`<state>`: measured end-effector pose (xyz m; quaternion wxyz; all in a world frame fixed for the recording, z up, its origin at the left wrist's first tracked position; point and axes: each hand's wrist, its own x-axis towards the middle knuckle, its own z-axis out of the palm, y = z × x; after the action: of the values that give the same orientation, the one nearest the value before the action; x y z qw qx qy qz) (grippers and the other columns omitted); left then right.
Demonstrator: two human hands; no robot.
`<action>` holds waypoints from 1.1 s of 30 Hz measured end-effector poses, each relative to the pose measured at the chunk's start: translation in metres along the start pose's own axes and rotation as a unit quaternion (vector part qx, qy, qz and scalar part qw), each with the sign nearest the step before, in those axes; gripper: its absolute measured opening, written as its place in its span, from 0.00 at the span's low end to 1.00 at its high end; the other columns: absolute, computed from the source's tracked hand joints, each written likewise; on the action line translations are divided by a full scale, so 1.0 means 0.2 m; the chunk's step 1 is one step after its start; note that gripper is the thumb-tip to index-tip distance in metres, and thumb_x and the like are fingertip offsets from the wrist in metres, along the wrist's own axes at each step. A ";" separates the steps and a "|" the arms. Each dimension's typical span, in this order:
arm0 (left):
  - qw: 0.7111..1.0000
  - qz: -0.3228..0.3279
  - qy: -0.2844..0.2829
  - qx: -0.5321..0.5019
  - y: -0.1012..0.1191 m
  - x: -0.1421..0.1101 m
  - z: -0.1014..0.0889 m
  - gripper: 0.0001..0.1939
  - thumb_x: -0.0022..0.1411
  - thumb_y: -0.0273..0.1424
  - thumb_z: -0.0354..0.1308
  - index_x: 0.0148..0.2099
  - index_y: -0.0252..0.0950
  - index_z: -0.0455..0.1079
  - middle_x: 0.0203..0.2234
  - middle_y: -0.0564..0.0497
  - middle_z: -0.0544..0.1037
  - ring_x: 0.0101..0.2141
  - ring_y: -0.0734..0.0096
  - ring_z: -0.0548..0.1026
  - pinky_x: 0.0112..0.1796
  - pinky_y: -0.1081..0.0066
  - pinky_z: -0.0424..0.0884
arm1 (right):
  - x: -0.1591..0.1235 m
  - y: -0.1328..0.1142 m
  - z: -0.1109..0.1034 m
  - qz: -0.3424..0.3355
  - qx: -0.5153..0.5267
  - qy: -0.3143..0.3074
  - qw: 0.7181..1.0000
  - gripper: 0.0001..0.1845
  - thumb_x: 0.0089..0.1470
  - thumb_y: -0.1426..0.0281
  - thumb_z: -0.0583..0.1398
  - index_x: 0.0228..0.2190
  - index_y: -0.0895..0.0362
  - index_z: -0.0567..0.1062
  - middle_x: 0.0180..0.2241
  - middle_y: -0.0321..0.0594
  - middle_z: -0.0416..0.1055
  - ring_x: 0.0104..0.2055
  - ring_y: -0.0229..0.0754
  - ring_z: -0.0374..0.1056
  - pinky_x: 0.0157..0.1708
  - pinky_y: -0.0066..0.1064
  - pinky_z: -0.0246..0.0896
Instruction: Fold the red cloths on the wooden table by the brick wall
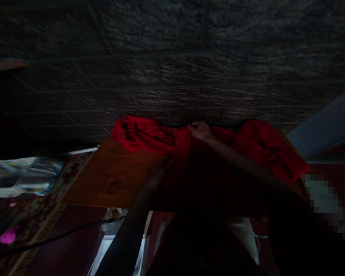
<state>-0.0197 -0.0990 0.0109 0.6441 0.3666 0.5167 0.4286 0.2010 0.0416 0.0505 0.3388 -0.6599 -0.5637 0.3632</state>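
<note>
Red cloth (182,147) lies spread across the middle of a wooden table, its nearer part lost in deep shadow. At the far edge of this cloth, my right hand (200,131) has its fingers closed on the fabric. My left hand (159,172) rests flat by the cloth's left edge, fingers stretched out, though dimly lit. A bunched red cloth (143,134) sits on the far left of the table, close to the wall. Further folds of red fabric (264,149) lie at the right end.
The wooden tabletop (109,172) stands against a dark block wall (172,69). Left of it, a shiny plastic bag (25,176) and a pink object (8,235) lie on a patterned rug. A black cable (74,229) runs at lower left. A pale panel (327,122) stands at right.
</note>
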 end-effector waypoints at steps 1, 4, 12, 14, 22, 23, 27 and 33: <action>1.000 -0.008 -0.008 -0.015 0.00 0.00 0.00 0.26 0.52 0.40 0.70 0.53 0.40 0.75 0.59 0.47 0.71 0.62 0.55 0.65 0.63 0.57 0.58 | 0.01 -0.01 0.02 -0.008 -0.021 0.009 1.000 0.13 0.64 0.66 0.56 0.31 0.59 0.76 0.25 0.37 0.75 0.24 0.33 0.72 0.27 0.21 0.67; 0.997 -0.033 -0.041 -0.055 0.02 -0.02 0.01 0.29 0.52 0.38 0.70 0.56 0.39 0.73 0.60 0.46 0.70 0.62 0.56 0.65 0.62 0.59 0.60 | 0.04 -0.03 0.07 0.014 -0.053 0.010 0.998 0.17 0.65 0.65 0.54 0.30 0.59 0.76 0.25 0.39 0.76 0.25 0.36 0.74 0.29 0.23 0.68; 0.991 -0.080 -0.037 -0.101 0.03 -0.08 -0.03 0.27 0.50 0.40 0.71 0.52 0.35 0.76 0.50 0.43 0.78 0.55 0.53 0.73 0.56 0.60 0.69 | -0.34 -0.01 0.01 -0.045 -0.022 0.022 0.999 0.14 0.63 0.65 0.57 0.46 0.59 0.75 0.35 0.42 0.78 0.32 0.38 0.75 0.34 0.27 0.69; 0.993 -0.073 -0.019 -0.090 0.02 -0.09 -0.04 0.26 0.51 0.39 0.70 0.51 0.34 0.76 0.50 0.42 0.79 0.56 0.53 0.72 0.58 0.59 0.67 | -0.65 0.02 -0.02 -0.139 -0.006 -0.016 0.990 0.12 0.62 0.62 0.58 0.39 0.57 0.78 0.35 0.40 0.78 0.34 0.39 0.75 0.37 0.28 0.68; 0.999 -0.041 0.016 -0.022 0.08 -0.05 0.01 0.18 0.54 0.34 0.66 0.48 0.40 0.77 0.51 0.48 0.79 0.60 0.57 0.68 0.60 0.64 0.64 | -1.26 0.21 0.25 -0.122 -0.062 -0.015 0.990 0.22 0.53 0.57 0.66 0.46 0.56 0.77 0.43 0.45 0.78 0.44 0.48 0.73 0.42 0.35 0.66; 0.998 -0.050 0.015 -0.021 0.10 -0.02 0.03 0.19 0.54 0.35 0.66 0.49 0.39 0.76 0.50 0.47 0.79 0.58 0.56 0.71 0.59 0.63 0.66 | -1.25 0.23 0.29 -0.135 -0.085 -0.004 0.987 0.19 0.54 0.59 0.66 0.44 0.56 0.78 0.42 0.45 0.78 0.44 0.49 0.73 0.43 0.36 0.65; 0.992 -0.126 -0.006 -0.025 0.16 0.10 0.12 0.21 0.55 0.36 0.66 0.51 0.35 0.75 0.42 0.44 0.82 0.47 0.54 0.79 0.52 0.58 0.73 | -1.20 0.27 0.35 -0.197 -0.129 0.006 0.972 0.08 0.56 0.66 0.64 0.35 0.57 0.79 0.37 0.43 0.78 0.40 0.45 0.71 0.43 0.34 0.63; 0.994 -0.089 -0.042 -0.041 0.24 0.31 0.18 0.19 0.56 0.35 0.64 0.49 0.33 0.75 0.41 0.44 0.83 0.44 0.57 0.81 0.52 0.60 0.74 | -1.15 0.31 0.34 -0.255 -0.106 -0.004 0.961 0.07 0.55 0.65 0.65 0.31 0.55 0.80 0.37 0.44 0.78 0.41 0.45 0.71 0.42 0.34 0.64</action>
<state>0.0129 -0.0252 0.0403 0.7153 0.3104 0.5017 0.3745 0.1505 -0.1923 -0.0141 0.3462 -0.5251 -0.7496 0.2061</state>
